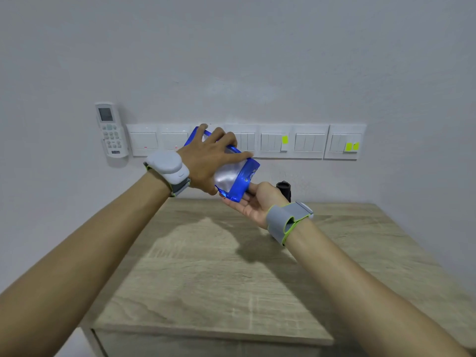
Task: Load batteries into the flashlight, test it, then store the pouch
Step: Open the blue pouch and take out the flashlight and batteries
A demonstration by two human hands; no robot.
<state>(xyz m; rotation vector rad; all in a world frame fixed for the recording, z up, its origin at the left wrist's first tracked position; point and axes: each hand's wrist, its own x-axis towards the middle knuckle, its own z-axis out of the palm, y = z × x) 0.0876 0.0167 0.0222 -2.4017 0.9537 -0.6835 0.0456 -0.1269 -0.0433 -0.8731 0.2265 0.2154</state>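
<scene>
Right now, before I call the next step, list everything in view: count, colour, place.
Blue-edged clear plastic pouch: one, held tilted between both hands above the table.
Black cylindrical flashlight: one, at the table's back edge, partly hidden behind the right hand.
Light wood-grain table: one, against the wall.
White remote control: one, wall-mounted, left.
White wall switch panels: a row, some with yellow stickers.
Left hand: on top of the pouch, white wrist device.
Right hand: palm up under the pouch, grey wristband.
</scene>
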